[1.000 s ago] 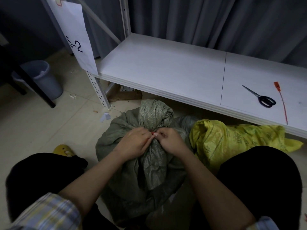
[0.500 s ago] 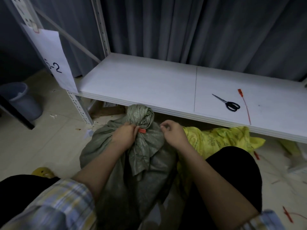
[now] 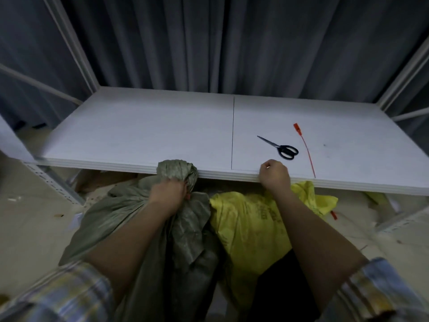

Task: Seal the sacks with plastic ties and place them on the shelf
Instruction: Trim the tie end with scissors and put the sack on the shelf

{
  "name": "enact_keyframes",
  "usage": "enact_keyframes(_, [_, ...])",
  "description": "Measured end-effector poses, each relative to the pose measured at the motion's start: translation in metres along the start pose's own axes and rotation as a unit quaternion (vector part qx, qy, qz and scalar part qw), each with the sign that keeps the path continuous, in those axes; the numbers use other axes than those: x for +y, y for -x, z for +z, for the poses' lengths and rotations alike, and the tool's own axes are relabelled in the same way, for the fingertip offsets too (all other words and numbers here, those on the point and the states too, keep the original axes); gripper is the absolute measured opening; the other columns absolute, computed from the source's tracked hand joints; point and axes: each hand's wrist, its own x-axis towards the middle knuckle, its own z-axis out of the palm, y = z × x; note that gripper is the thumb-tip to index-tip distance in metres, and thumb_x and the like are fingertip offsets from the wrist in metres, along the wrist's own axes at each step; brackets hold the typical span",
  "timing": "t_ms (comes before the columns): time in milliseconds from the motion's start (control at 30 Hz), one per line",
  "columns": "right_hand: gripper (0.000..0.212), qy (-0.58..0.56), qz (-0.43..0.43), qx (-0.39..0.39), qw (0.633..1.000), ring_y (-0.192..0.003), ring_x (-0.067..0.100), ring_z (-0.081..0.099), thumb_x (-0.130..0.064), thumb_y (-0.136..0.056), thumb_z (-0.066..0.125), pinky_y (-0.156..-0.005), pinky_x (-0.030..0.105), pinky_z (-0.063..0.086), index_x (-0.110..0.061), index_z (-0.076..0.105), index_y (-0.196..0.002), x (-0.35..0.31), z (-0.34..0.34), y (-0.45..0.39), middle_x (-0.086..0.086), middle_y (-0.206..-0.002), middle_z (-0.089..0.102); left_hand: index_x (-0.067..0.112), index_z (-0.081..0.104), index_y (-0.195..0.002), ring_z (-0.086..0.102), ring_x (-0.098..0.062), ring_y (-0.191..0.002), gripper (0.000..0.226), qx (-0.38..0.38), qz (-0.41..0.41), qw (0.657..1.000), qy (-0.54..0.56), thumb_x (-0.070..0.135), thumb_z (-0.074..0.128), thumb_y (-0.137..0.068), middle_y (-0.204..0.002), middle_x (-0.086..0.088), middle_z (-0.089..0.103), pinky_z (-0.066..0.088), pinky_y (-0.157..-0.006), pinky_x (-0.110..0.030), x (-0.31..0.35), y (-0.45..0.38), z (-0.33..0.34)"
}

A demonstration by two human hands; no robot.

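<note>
here the left hand [image 3: 167, 196] is clenched tight around the gathered neck of the grey-green sack [image 3: 130, 219], its fingers buried in the bunched fabric just below the puffed top of the neck, which rises against the front edge of the shelf [image 3: 139, 131]. the body of that sack slumps on the floor below, spreading out to the left and down between the person's forearms. the right hand [image 3: 274, 174] sits at the shelf's front edge with its fingers curled into a loose fist; whether it holds anything small inside cannot be told. just beneath and beside that forearm lies the yellow sack [image 3: 253, 228], crumpled on the floor and touching the grey-green one along its left side, with part of it tucked under the shelf. on the white shelf board, to the right of its centre seam, lie black-handled scissors [image 3: 282, 148] with the blades pointing up-left, and just beside them a long red plastic tie [image 3: 306, 148] running from its tag end at the back toward the front edge. a second red tie [image 3: 333, 215] shows on the floor near the yellow sack's right end. dark grey curtains [image 3: 209, 43] hang behind the shelf's white uprights. plaid sleeves [image 3: 67, 296] frame the bottom of the view.
</note>
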Motion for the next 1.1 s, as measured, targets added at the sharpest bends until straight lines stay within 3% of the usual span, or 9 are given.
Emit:
enact_keyframes(233, [0.044, 0.258, -0.029, 0.037, 0.965, -0.129, 0.034, 0.030, -0.008, -0.093, 0.040, -0.096, 0.044, 0.036, -0.004, 0.039, -0.137, 0.032, 0.000, -0.082, 0.011, -0.148, 0.029, 0.012, 0.061, -0.113, 0.057, -0.028, -0.108, 0.032, 0.029, 0.021, 0.996, -0.083, 0.025, 0.037, -0.096, -0.115, -0.008, 0.061, 0.048, -0.078, -0.035, 0.019, -0.035, 0.020])
enact_keyframes(333, [0.046, 0.328, -0.013, 0.027, 0.944, -0.127, 0.032, 0.034, -0.009, -0.092, 0.042, -0.097, 0.041, 0.035, -0.003, 0.036, -0.137, 0.039, 0.004, -0.104, 0.013, -0.141, 0.035, 0.009, 0.069, -0.091, 0.064, -0.032, -0.088, 0.023, 0.046, 0.024, 0.997, -0.052, 0.022, 0.051, -0.091, -0.094, -0.012, 0.068, 0.051, -0.064, -0.034, 0.019, -0.039, 0.021])
enact_keyframes(400, [0.044, 0.348, 0.006, 0.021, 0.937, -0.123, 0.032, 0.037, -0.010, -0.093, 0.042, -0.097, 0.039, 0.035, -0.002, 0.037, -0.135, 0.041, 0.008, -0.113, 0.015, -0.135, 0.042, 0.008, 0.067, -0.062, 0.064, -0.030, -0.059, 0.015, 0.064, 0.041, 0.995, -0.058, 0.017, 0.075, -0.071, -0.066, -0.012, 0.066, 0.048, -0.045, -0.029, 0.017, -0.041, 0.024])
enact_keyframes(467, [0.040, 0.355, 0.016, 0.022, 0.934, -0.120, 0.032, 0.040, -0.011, -0.093, 0.042, -0.095, 0.038, 0.037, -0.001, 0.042, -0.132, 0.039, 0.010, -0.118, 0.017, -0.130, 0.045, 0.010, 0.062, -0.051, 0.060, -0.028, -0.046, 0.022, 0.090, 0.052, 0.993, -0.060, 0.014, 0.083, -0.056, -0.053, -0.010, 0.060, 0.043, -0.038, -0.023, 0.014, -0.043, 0.030])
enact_keyframes(700, [0.030, 0.337, 0.027, -0.010, 0.941, -0.117, 0.031, 0.044, -0.013, -0.095, 0.046, -0.089, 0.033, 0.041, -0.001, 0.051, -0.122, 0.018, 0.014, -0.107, 0.018, -0.123, 0.052, 0.008, 0.066, -0.058, 0.063, -0.031, -0.055, 0.022, 0.089, 0.062, 0.993, -0.047, 0.017, 0.063, -0.078, -0.063, -0.012, 0.063, 0.048, -0.041, -0.030, 0.011, -0.033, 0.025])
enact_keyframes(800, [0.024, 0.306, 0.001, -0.018, 0.952, -0.114, 0.031, 0.048, -0.014, -0.094, 0.049, -0.080, 0.032, 0.042, -0.004, 0.055, -0.115, 0.005, 0.013, -0.087, 0.014, -0.117, 0.057, 0.007, 0.067, -0.099, 0.062, -0.034, -0.096, 0.031, 0.066, 0.042, 0.996, -0.028, 0.026, 0.042, -0.097, -0.104, -0.013, 0.063, 0.050, -0.071, -0.037, 0.009, -0.020, 0.014])
enact_keyframes(867, [0.025, 0.250, -0.031, -0.008, 0.968, -0.106, 0.032, 0.054, -0.022, -0.095, 0.048, -0.073, 0.031, 0.040, -0.003, 0.058, -0.108, -0.010, 0.012, -0.068, 0.014, -0.110, 0.061, 0.009, 0.059, -0.113, 0.056, -0.032, -0.108, 0.035, 0.039, 0.026, 0.999, -0.009, 0.030, 0.035, -0.098, -0.118, -0.011, 0.056, 0.047, -0.083, -0.039, 0.000, -0.010, 0.011])
enact_keyframes(1000, [0.017, -0.018, -0.042, -0.088, 0.995, -0.079, 0.023, 0.055, -0.025, -0.087, 0.060, -0.067, 0.027, 0.038, -0.010, 0.057, -0.082, -0.061, 0.023, -0.015, 0.010, -0.083, 0.057, 0.005, 0.059, -0.111, 0.054, -0.034, -0.106, 0.033, 0.031, -0.012, 0.996, 0.084, 0.027, 0.038, -0.097, -0.117, -0.015, 0.053, 0.046, -0.087, -0.040, -0.028, 0.019, 0.011])
enact_keyframes(1100, [0.025, -0.213, -0.029, -0.198, 0.957, -0.071, 0.017, 0.057, -0.007, -0.076, 0.074, -0.070, 0.028, 0.044, -0.018, 0.053, -0.065, -0.099, 0.035, 0.046, 0.008, -0.079, 0.060, 0.001, 0.060, -0.102, 0.058, -0.037, -0.098, 0.029, 0.066, -0.047, 0.984, 0.159, 0.021, 0.041, -0.097, -0.113, -0.020, 0.055, 0.045, -0.083, -0.039, -0.046, 0.048, 0.010])
